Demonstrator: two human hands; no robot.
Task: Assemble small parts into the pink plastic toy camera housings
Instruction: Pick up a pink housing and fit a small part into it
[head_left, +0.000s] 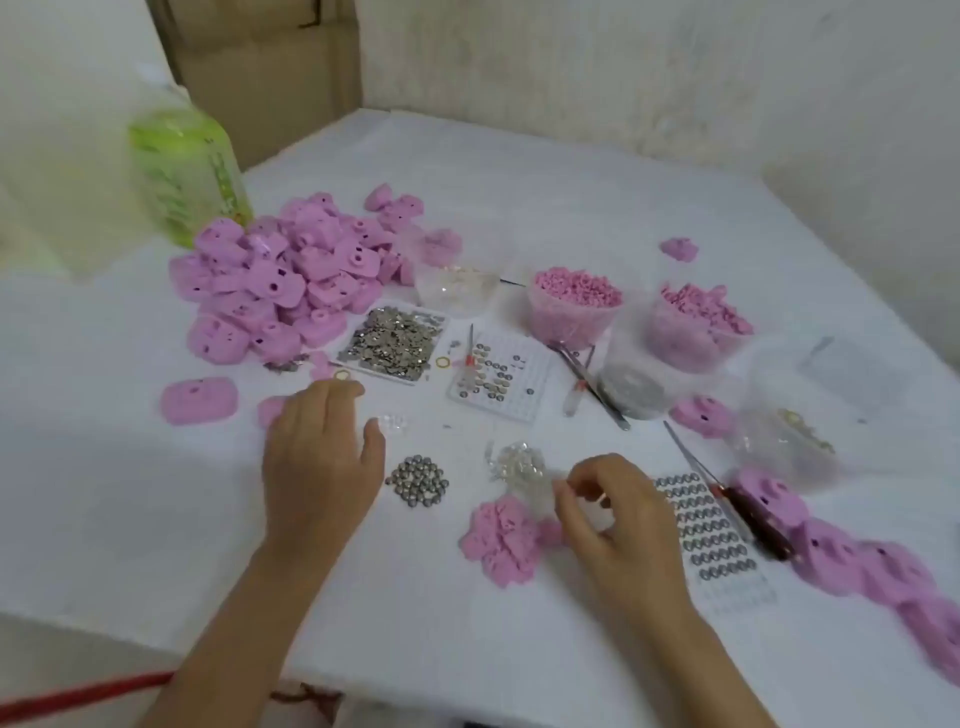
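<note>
White cloth covers the surface, which is crowded with stock: a big heap of pink camera housings far left, 2 tubs of small pink parts beyond the middle, and more housings trailing off near right.

The housing being worked on lies near the middle, just left of the right grip. That grip has its fingers curled in with thumb close to forefinger. Whether a part is pinched there cannot be told; it is too small and blurred. The left grip is spread flat and holds nothing, its fingertips reaching toward a pink piece.

Most of the risk looks to be in the loose piles. A cluster of metal discs sits between the 2 grips, and a pile of clear parts lies just beyond the working housing. A careless sweep of either wrist would probably scatter or mix them. Any tiny part dropped here could vanish among the clear ones. The screwdriver lies across the sheet of ringed parts and may roll and knock some loose.
</note>
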